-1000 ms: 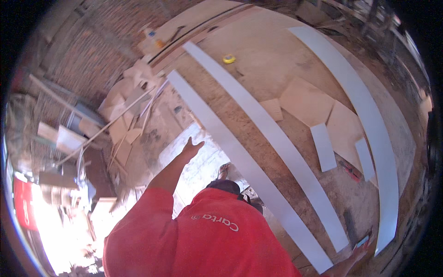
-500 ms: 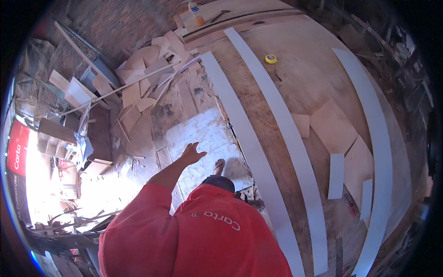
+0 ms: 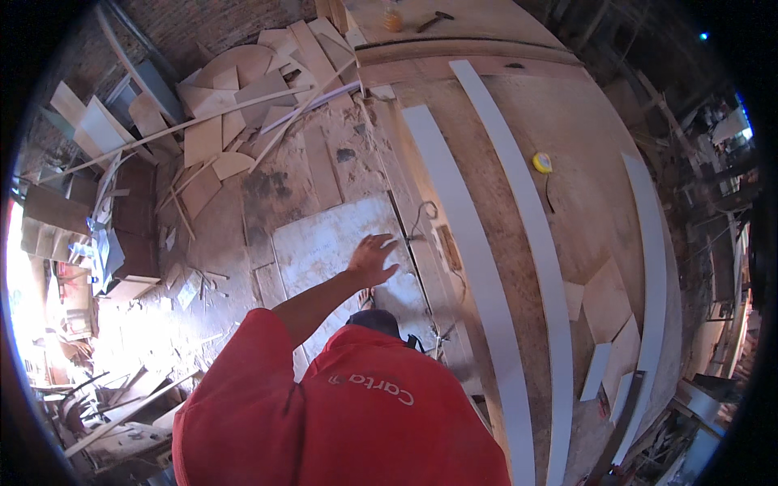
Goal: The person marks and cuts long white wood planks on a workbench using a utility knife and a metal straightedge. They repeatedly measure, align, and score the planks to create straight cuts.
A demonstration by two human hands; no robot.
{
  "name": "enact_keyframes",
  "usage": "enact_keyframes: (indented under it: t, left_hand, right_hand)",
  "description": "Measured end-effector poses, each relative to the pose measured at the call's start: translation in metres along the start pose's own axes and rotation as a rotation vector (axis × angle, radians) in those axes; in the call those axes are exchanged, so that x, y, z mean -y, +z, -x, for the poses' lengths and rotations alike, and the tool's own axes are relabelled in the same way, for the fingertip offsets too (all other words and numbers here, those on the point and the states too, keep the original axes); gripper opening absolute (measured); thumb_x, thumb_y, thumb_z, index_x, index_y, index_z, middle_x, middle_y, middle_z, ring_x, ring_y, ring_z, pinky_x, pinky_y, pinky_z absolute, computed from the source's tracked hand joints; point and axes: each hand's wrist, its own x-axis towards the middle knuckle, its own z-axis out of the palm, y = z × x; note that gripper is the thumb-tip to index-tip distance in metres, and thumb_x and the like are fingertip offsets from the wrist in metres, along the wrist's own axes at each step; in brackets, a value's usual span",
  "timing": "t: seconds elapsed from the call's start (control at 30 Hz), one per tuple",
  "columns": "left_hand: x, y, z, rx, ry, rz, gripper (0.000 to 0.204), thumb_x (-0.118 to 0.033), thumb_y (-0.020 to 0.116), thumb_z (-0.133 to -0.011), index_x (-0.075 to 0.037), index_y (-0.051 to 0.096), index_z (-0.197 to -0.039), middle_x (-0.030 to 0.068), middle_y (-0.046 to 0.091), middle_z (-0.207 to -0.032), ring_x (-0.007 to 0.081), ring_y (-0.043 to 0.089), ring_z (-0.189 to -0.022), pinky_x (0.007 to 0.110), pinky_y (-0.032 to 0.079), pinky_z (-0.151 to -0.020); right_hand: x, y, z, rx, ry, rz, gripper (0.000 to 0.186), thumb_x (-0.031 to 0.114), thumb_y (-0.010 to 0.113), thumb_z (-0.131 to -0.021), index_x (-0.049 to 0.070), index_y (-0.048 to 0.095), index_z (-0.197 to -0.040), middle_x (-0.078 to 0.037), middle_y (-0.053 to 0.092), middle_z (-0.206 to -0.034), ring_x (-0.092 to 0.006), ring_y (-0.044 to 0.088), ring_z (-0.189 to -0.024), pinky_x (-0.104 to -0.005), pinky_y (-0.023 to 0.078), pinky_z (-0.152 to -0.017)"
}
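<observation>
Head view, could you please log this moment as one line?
left hand: open, empty; right hand: unseen; white strips, tape measure: on table

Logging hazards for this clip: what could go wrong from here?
The leftmost long white strip lies near the worktop's left edge; the open left hand is left of it, so a careless swing might knock it off. Loose wood offcuts litter the floor and could cause a trip.

From where I stand, one fisheye camera is mounted on the person's head, aimed steeply downward: red shirt (image 3: 365, 429) at closest range along the lower edge, left hand (image 3: 373, 257) near frame centre, worktable (image 3: 598, 215) to the right, brick wall (image 3: 198, 31) farther off, upper left.
</observation>
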Motion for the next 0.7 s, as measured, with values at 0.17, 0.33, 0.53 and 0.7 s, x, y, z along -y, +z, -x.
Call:
enact_keyframes:
  t: [0.17,0.33,0.53,0.7]
  left_hand:
    - [0.011,-0.044,-0.085,0.074,0.281,0.003,0.074,-0.043,0.078,-0.084,-0.008,0.056,-0.146,0.0181,0.047,-0.156,0.0351,0.044,-0.146,0.054,0.03,-0.125]
    - [-0.001,-0.05,-0.166,0.144,0.502,-0.039,0.089,-0.053,0.078,-0.083,-0.008,0.048,-0.153,0.0192,0.041,-0.16,0.0349,0.036,-0.152,0.054,0.026,-0.128]
    - [-0.011,-0.051,-0.244,0.27,0.59,-0.06,0.111,-0.064,0.084,-0.07,-0.008,0.043,-0.157,0.0203,0.035,-0.164,0.0334,0.032,-0.154,0.058,0.019,-0.129]
    - [0.004,-0.05,-0.301,0.411,0.681,-0.294,0.13,-0.067,0.09,-0.055,-0.016,0.035,-0.162,0.0152,0.028,-0.169,0.0308,0.024,-0.159,0.065,0.003,-0.128]
  right_hand:
    - [0.072,0.046,0.031,0.054,-0.03,-0.115,0.026,0.018,0.073,-0.095,-0.002,0.063,-0.109,-0.019,0.06,-0.115,-0.0271,0.066,-0.083,-0.0379,0.061,-0.068]
    - [0.107,0.094,0.018,0.278,-0.124,-0.34,0.025,0.016,0.073,-0.095,-0.003,0.063,-0.106,-0.021,0.059,-0.115,-0.0274,0.066,-0.08,-0.038,0.062,-0.064]
    - [0.171,0.226,0.02,0.358,0.614,-0.733,0.032,0.031,0.048,-0.109,0.004,0.057,-0.125,-0.006,0.055,-0.093,-0.019,0.047,-0.073,-0.0344,0.047,-0.07]
    - [0.228,0.378,0.051,0.696,0.701,-0.96,0.025,0.031,0.048,-0.108,0.009,0.049,-0.096,-0.004,0.043,-0.078,-0.0151,0.04,-0.064,-0.0315,0.041,-0.06]
